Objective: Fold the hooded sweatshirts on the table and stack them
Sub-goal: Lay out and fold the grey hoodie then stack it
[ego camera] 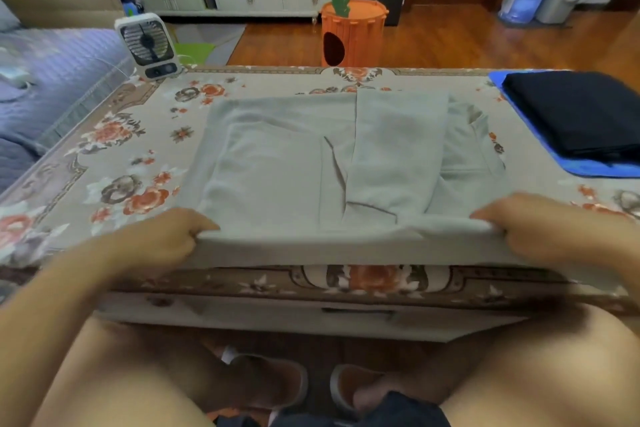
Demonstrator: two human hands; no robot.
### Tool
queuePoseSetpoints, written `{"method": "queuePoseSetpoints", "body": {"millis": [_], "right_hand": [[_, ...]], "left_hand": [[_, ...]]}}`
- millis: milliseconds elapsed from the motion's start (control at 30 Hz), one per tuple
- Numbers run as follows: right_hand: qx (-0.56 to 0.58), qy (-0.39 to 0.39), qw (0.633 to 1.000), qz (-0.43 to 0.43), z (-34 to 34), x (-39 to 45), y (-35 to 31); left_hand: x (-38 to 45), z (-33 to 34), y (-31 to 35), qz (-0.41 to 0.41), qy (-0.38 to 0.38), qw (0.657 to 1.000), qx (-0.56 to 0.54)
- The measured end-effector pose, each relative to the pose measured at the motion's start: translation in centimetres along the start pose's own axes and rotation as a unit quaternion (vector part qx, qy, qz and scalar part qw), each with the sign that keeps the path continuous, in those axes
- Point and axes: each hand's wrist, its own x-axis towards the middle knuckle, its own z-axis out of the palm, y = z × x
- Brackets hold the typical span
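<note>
Fingers on sweatshirt — fan beyond

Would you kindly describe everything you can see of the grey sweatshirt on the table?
The grey sweatshirt is pale grey, of soft fleece-like fabric, and lies mostly flat on the floral tablecloth in the middle of the table. Its sleeves are folded inward over the body, the right one lying as a long panel with a ribbed cuff towards the person. The near edge is lifted off the table: the left hand and right hand each grip one near corner. Part of it bunches at the right.
</note>
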Motion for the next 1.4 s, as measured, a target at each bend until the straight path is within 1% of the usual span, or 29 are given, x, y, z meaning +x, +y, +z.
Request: {"method": "queuePoseSetpoints", "body": {"millis": [67,133,200,233,267,300,333,367,433,467,500,533,567,633,700,767,833,900,933,967,1000,1034,1067,1100,1134,1167,1234,1334,1400], "right_hand": [[-0.013,0.047,0.998,0.039,-2.7,3.5,0.4],[-0.048,0.093,0.992,0.075,-3.4,7.6,0.8],[-0.088,0.125,0.983,0.104,-1.3,11.0,1.0],[-0.095,0.141,0.978,0.118,0.6,12.3,1.4],[-0.075,0.168,0.975,0.125,2.6,13.2,2.0],[-0.029,0.204,0.971,0.124,4.5,13.7,2.7],[0.019,0.240,0.963,0.121,6.1,14.1,3.6],[0.058,0.276,0.952,0.119,7.2,14.3,4.2],[0.110,0.308,0.937,0.119,8.2,14.5,4.8],[0.120,0.306,0.937,0.117,8.2,14.5,4.7],[0.120,0.290,0.942,0.117,8.0,14.5,4.5],[0.119,0.276,0.946,0.121,7.6,14.4,4.1],[0.119,0.273,0.946,0.126,7.2,14.2,3.9],[0.110,0.293,0.941,0.131,6.6,13.1,3.9],[0.078,0.285,0.946,0.134,6.9,11.3,4.8],[0.088,0.193,0.965,0.153,8.5,9.6,6.5],[0.116,0.089,0.967,0.211,9.9,8.6,9.0],[0.112,0.067,0.950,0.284,9.2,8.4,10.1],[0.084,0.098,0.944,0.304,8.5,8.5,9.6],[0.054,0.165,0.942,0.287,7.5,8.5,8.3],[0.049,0.240,0.940,0.237,6.8,8.8,6.3],[0.070,0.281,0.944,0.160,6.2,9.1,4.0],[0.086,0.288,0.951,0.079,6.3,9.6,1.6],[0.091,0.247,0.964,0.023,6.5,9.9,-0.5],[0.090,0.203,0.975,0.010,7.1,10.3,-1.7],[0.084,0.162,0.983,0.023,7.6,10.6,-2.4],[0.074,0.143,0.985,0.054,8.1,11.0,-2.1],[0.036,0.155,0.985,0.061,8.1,11.2,-2.1],[0.035,0.148,0.986,0.065,8.0,11.5,-2.4]], "left_hand": [[3.7,-2.9,-0.2,-0.027,0.016,0.999,0.025],[7.5,-4.0,-0.1,-0.044,0.051,0.996,0.050],[10.5,-2.3,-0.2,-0.090,0.036,0.990,0.102],[11.4,-0.8,-0.1,-0.122,0.016,0.981,0.151],[11.9,0.8,0.0,-0.153,0.022,0.965,0.212],[12.1,2.2,0.4,-0.173,0.061,0.949,0.255],[12.5,3.3,1.1,-0.168,0.123,0.940,0.269],[12.7,4.3,2.5,-0.132,0.196,0.938,0.252],[12.7,6.4,7.4,0.033,0.292,0.945,0.146],[12.7,7.4,10.6,0.133,0.298,0.940,0.100],[12.6,8.5,14.0,0.202,0.277,0.937,0.070],[12.5,9.5,17.1,0.236,0.237,0.941,0.052],[12.4,10.1,19.9,0.242,0.191,0.950,0.047],[12.8,11.3,22.5,0.200,0.138,0.968,0.068],[13.7,12.1,22.4,0.175,0.128,0.972,0.090],[14.2,12.5,21.9,0.167,0.121,0.974,0.095],[13.9,12.5,22.1,0.167,0.111,0.975,0.098],[13.8,12.5,22.2,0.162,0.107,0.976,0.102],[13.8,12.4,22.2,0.160,0.105,0.976,0.101],[13.8,12.4,22.2,0.158,0.104,0.977,0.101],[13.9,12.4,22.2,0.153,0.105,0.978,0.100],[13.9,12.5,22.4,0.148,0.106,0.979,0.097],[14.0,12.5,22.6,0.146,0.106,0.979,0.091],[14.0,12.3,22.7,0.148,0.099,0.981,0.081],[13.9,11.9,22.8,0.155,0.087,0.982,0.071],[13.7,11.3,22.2,0.157,0.077,0.982,0.067],[13.2,10.1,19.1,0.132,0.093,0.982,0.096],[10.3,8.1,10.8,-0.007,0.192,0.966,0.171],[8.2,7.1,4.5,-0.103,0.187,0.964,0.160]]}}
